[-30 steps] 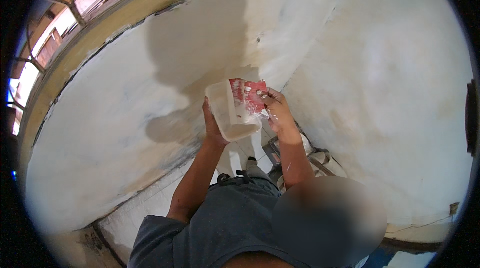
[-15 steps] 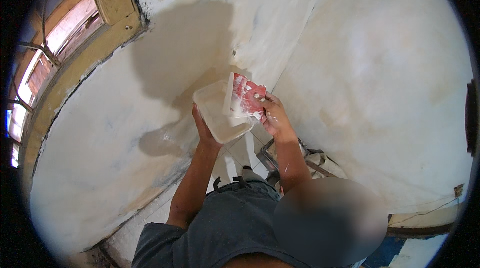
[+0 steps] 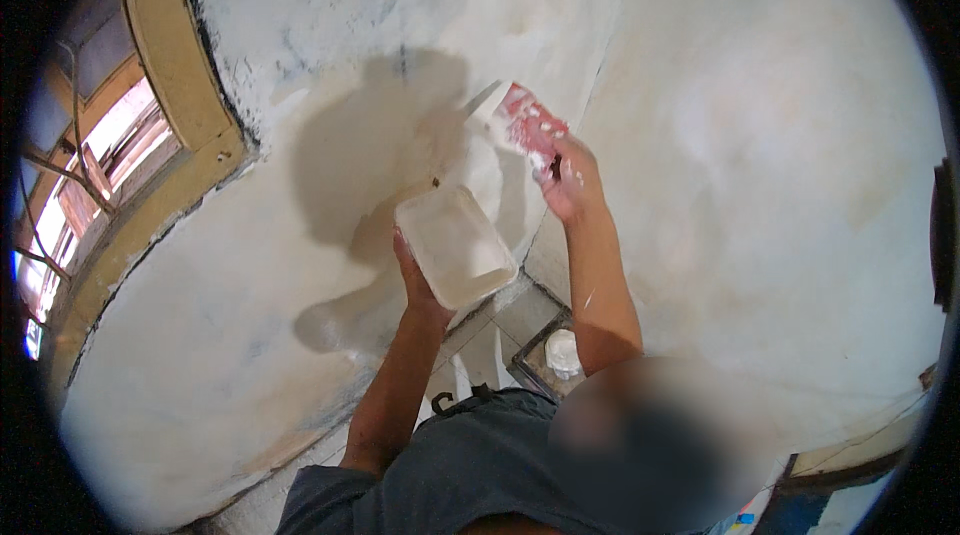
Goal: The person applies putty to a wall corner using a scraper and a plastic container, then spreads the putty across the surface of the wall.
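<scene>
My left hand [image 3: 416,277] grips a white rectangular plastic tub [image 3: 478,292] by its left side and underside, its open top tilted up toward me. Whitish paste coats its inside. In my right hand [image 3: 576,183] is a red putty scraper [image 3: 532,125], smeared with white, held up and to the right of the tub. Its pale blade edge points up and left, near the wall [image 3: 560,45]; whether it touches the surface I cannot tell. White smears mark my right fingers.
Two patchy off-white walls meet at a corner beyond my hands. A yellow-framed window [image 3: 165,45] with metal bars is at the upper left. Below, a dark-rimmed tray or box [image 3: 528,363] on the tiled floor [image 3: 475,345] holds a white lump or container [image 3: 563,353].
My right hand has lifted the scraper out from over the tub, up toward the wall. The tub stays in my left hand, slightly lower in view. The view has shifted a little.
</scene>
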A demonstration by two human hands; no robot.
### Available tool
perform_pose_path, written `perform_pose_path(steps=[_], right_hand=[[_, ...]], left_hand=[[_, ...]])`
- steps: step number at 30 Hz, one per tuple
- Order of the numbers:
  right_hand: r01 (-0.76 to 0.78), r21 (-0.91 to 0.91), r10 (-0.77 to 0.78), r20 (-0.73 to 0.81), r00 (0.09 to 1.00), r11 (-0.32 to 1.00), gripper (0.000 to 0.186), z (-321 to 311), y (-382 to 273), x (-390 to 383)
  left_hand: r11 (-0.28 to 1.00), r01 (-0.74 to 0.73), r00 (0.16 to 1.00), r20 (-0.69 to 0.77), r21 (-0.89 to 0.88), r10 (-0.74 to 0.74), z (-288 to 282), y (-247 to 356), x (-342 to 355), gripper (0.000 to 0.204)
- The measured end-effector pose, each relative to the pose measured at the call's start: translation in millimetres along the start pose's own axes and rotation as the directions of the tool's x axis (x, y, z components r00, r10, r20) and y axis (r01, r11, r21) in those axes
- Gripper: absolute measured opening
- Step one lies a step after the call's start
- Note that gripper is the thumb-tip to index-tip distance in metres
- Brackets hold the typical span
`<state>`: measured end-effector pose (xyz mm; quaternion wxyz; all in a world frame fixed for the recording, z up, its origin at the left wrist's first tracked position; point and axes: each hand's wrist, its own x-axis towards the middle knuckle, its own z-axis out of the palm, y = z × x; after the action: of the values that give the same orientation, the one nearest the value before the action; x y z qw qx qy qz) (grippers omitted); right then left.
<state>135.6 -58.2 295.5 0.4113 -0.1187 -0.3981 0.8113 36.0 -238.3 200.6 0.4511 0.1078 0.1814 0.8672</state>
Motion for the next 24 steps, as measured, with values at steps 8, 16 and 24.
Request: perform_pose_path(steps=[8, 16, 24], right_hand=[[0.288, -0.031, -0.29, -0.106, 0.951, 0.957, 0.012, 30, -62, 100], [0.511, -0.561, -0.685, -0.144, 0.714, 0.651, 0.013, 109, -167, 231], [0.457, -0.778, -0.734, -0.008, 0.679, 0.431, 0.038, 186, -303, 198]], left_hand=[[0.998, -0.06, 0.997, 0.042, -0.002, 0.06, -17, -4, -2, 0.071], [0.98, -0.134, 0.986, -0.078, 0.147, 0.146, -19, -13, -22, 0.072], [0.964, -0.255, 0.965, -0.052, 0.071, 0.259, -9, -9, -33, 0.073]])
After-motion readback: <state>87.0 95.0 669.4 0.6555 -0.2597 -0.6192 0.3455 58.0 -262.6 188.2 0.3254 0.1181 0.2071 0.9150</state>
